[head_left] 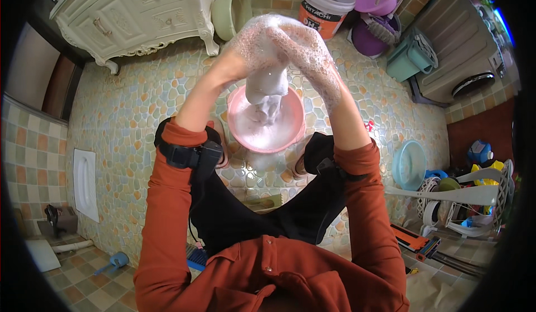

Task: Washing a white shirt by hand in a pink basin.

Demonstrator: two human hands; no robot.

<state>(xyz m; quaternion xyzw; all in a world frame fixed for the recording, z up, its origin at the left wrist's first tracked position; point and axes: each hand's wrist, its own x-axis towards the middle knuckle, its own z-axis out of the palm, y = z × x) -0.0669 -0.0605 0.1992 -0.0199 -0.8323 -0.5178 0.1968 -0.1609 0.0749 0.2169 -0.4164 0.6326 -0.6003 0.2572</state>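
Observation:
Thick white suds coat both of my hands, which are raised and close together at the top middle of the head view. My left hand (253, 45) and my right hand (306, 47) are closed on a wet white cloth (267, 84); foam hides most of the fingers. The cloth hangs down from them, its lower end reaching into the foamy water of a pink basin (300, 111). That basin stands on the floor between my feet. What kind of garment or cloth it is, I cannot make out.
A cream cabinet (134, 13) and a pale green bucket (231, 15) stand at the far left. Behind my hands is a white-and-orange bucket (326, 5). To the right are a light blue basin (409, 165) and a cluttered white rack (469, 195). A squat toilet (85, 183) lies left.

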